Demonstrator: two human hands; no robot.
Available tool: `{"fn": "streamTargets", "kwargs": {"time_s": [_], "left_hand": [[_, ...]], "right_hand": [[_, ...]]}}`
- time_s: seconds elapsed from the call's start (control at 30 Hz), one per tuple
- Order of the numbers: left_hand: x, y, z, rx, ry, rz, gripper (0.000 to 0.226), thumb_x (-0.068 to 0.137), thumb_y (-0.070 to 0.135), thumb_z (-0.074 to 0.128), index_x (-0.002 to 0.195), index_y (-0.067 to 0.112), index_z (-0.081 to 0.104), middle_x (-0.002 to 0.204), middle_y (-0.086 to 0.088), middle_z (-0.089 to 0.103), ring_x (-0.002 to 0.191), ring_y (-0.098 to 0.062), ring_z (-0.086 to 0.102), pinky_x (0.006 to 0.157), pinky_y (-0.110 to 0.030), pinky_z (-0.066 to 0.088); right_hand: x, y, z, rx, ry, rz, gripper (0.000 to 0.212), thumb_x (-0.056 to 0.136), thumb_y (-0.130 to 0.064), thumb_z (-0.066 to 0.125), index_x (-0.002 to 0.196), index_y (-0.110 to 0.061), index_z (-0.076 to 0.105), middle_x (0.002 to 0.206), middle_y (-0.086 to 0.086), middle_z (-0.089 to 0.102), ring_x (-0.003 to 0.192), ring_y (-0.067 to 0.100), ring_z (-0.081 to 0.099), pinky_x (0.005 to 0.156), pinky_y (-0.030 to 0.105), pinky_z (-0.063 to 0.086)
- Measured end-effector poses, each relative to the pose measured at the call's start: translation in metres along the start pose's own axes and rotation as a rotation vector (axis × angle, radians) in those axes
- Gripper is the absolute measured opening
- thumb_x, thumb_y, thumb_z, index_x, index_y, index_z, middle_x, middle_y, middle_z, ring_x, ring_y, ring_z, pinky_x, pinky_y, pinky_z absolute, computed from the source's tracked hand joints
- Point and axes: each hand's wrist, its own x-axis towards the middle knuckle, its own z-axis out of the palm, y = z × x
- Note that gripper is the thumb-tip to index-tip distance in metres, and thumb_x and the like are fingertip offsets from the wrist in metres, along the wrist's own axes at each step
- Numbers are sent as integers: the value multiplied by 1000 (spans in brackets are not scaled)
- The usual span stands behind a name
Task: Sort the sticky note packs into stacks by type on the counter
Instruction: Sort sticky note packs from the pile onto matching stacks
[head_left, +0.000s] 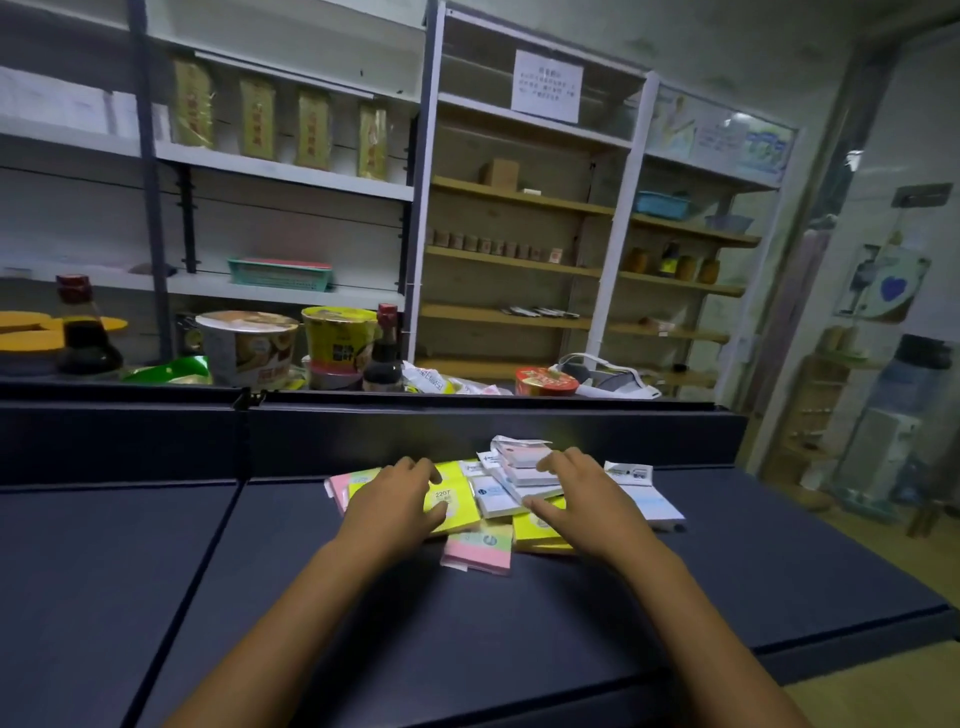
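Observation:
A jumbled pile of sticky note packs lies on the dark counter (519, 623) near its raised back wall. Yellow packs (457, 512) sit in the middle, pink packs (480, 556) at the front and far left, white packs (524, 475) at the back, and a white and blue pack (652, 501) at the right. My left hand (400, 499) lies on top of a yellow pack, with the thumb against its right edge. My right hand (576, 493) rests flat over the white and yellow packs, fingers spread.
Behind the counter's back wall (363, 436) stand instant noodle cups (249, 345), soy sauce bottles (85, 332) and a red tin (545, 382). Shelving fills the far wall. The counter's right edge (852, 639) drops to the floor.

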Motion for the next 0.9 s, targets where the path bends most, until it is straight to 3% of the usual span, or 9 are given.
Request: {"fn": "streamTargets", "kwargs": {"time_s": [0.3, 0.47, 0.57, 0.67, 0.77, 0.9], "left_hand": [[20, 10, 33, -39, 91, -154, 31, 92, 43, 54, 119, 28, 55, 114, 8, 56, 107, -14, 54, 77, -33, 50], [18, 3, 38, -55, 114, -135, 34, 89, 48, 59, 119, 32, 55, 112, 14, 52, 108, -6, 49, 82, -24, 43], [19, -7, 34, -59, 56, -121, 52, 81, 58, 66, 126, 33, 54, 120, 14, 50, 113, -7, 45, 95, -26, 42], [17, -14, 28, -52, -59, -149, 86, 64, 74, 69, 137, 35, 47, 127, 14, 43, 119, -7, 37, 105, -29, 36], [16, -15, 23, -33, -176, -178, 115, 42, 87, 60, 143, 33, 42, 134, 11, 38, 128, -9, 31, 112, -28, 29], [16, -13, 19, -62, -184, -206, 106, 42, 84, 61, 134, 33, 51, 132, 12, 40, 127, -6, 32, 109, -23, 29]], "right_hand": [[65, 21, 23, 106, 0, -177, 36, 95, -51, 54, 122, -27, 50, 121, -7, 50, 112, 16, 50, 88, 34, 47], [91, 37, 35, 203, 13, -266, 35, 94, -49, 55, 121, -26, 53, 119, -5, 52, 114, 16, 50, 92, 35, 46], [99, 42, 39, 272, 41, -295, 34, 95, -47, 56, 121, -25, 55, 120, -7, 54, 115, 13, 50, 94, 34, 46], [107, 49, 43, 319, 58, -318, 32, 95, -47, 56, 120, -26, 56, 119, -9, 53, 115, 11, 50, 93, 34, 46], [113, 56, 48, 366, 89, -335, 28, 95, -46, 57, 115, -26, 56, 114, -10, 54, 112, 11, 52, 92, 33, 47], [115, 66, 53, 422, 75, -340, 28, 95, -46, 57, 114, -25, 58, 114, -10, 55, 112, 10, 52, 95, 32, 45]]}}
